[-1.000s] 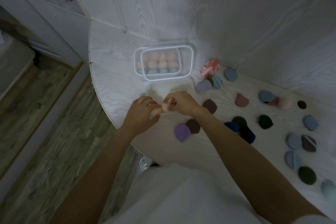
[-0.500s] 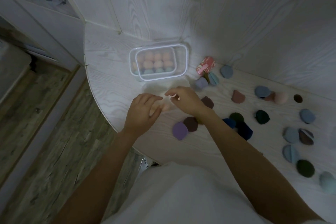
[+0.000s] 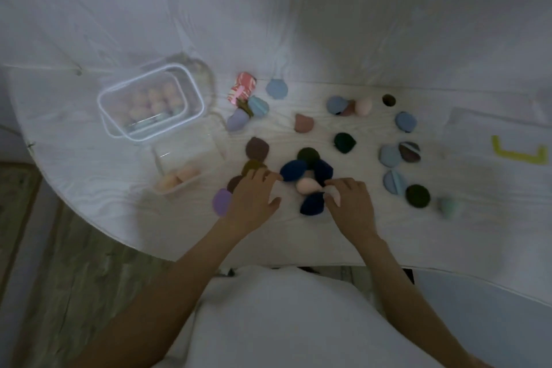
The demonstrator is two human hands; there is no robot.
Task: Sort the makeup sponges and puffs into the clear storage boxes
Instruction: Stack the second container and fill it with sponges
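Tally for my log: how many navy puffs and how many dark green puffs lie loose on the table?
Navy puffs: 3
Dark green puffs: 3
Total: 6
The small dark spot near the wall is too unclear to count.

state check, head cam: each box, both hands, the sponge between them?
Large clear lidded box: closed, pink sponges inside.
Small clear open box: no lid, two peach sponges inside.
Pale pink teardrop sponge: on table, ungripped.
Left hand: open, over puffs.
Right hand: open, fingertips by sponge.
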